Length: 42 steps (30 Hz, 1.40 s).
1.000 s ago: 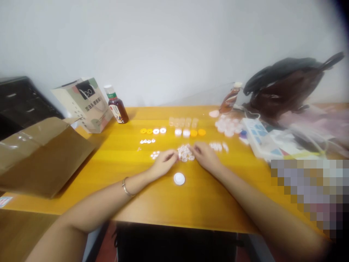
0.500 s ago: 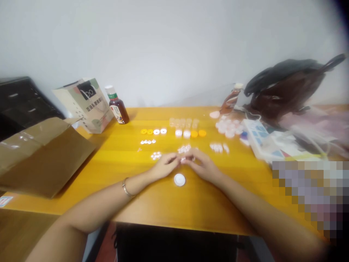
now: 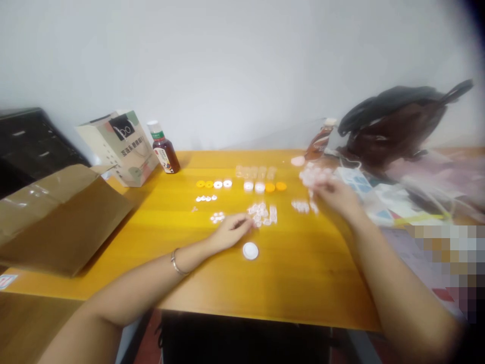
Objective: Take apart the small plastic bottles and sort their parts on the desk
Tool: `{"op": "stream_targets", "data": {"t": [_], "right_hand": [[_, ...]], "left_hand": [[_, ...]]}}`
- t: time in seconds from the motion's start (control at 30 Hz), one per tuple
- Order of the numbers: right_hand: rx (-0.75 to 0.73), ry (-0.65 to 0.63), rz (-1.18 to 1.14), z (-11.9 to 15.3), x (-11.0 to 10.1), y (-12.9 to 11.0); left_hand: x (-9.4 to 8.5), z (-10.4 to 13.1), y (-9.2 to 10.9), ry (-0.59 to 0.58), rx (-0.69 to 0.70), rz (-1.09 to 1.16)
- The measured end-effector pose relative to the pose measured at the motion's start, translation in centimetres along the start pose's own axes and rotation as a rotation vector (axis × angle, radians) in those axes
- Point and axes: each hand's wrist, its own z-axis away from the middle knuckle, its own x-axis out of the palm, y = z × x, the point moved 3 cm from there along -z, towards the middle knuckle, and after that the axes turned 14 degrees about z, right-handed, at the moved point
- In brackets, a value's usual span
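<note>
My left hand (image 3: pixel 235 229) rests on the table with thumb and fingers pressed together. Whatever is between its fingertips, if anything, is too small to make out. Just beyond those fingertips lies a loose cluster of small clear plastic pieces (image 3: pixel 261 213). My right hand (image 3: pixel 334 196), blurred, is over the right side with fingers bent together, a tiny whitish piece seeming to show at the tips. Beside it are a row of small white pieces (image 3: pixel 300 206) and a heap of pale translucent parts (image 3: pixel 314 174), partly covered by the hand. A round white disc (image 3: pixel 250 251) lies between my forearms.
Yellow and white rings (image 3: pixel 213 184), white and orange caps (image 3: pixel 264 187), clear cups (image 3: pixel 255 172), small white parts (image 3: pixel 206 198) and white dots (image 3: pixel 217 217) are laid out. Around them stand a cardboard box (image 3: pixel 64 222), paper bag (image 3: pixel 117 149), two bottles (image 3: pixel 165 154) and a dark bag (image 3: pixel 394 126).
My right hand has left my left hand's fingertips and moved right and away from me, to the white row and pale heap. My left hand has stayed nearly still.
</note>
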Motion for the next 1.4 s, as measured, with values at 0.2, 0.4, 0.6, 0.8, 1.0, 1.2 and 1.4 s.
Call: {"op": "stream_targets", "data": {"t": [0.2,0.4,0.6,0.8,1.0,1.2,1.4], "right_hand": [[0.149,-0.251,0.113,-0.1,-0.7,0.6],[0.104,-0.329,0.132,0.1,0.0,0.1],[0.037,-0.37,0.257,-0.1,0.9,1.1],[0.002,-0.363,0.346,0.0,1.0,1.2],[0.02,-0.356,0.365,0.0,1.1,1.5],[-0.021,-0.172,0.286,-0.1,0.9,1.0],[-0.361,-0.266,0.068,3.0,3.0,-3.4]], "left_hand": [[0.1,0.0,-0.5,-0.019,0.024,0.011],[0.1,0.0,-0.4,-0.027,0.033,0.015],[0.1,0.1,-0.2,-0.022,0.032,0.002],[0.0,0.3,0.1,-0.057,0.082,-0.062],[-0.2,1.1,1.2,-0.334,0.204,-0.233],[0.2,1.5,1.6,-0.56,0.292,-0.365],[0.1,1.2,0.8,-0.517,0.21,-0.33]]}}
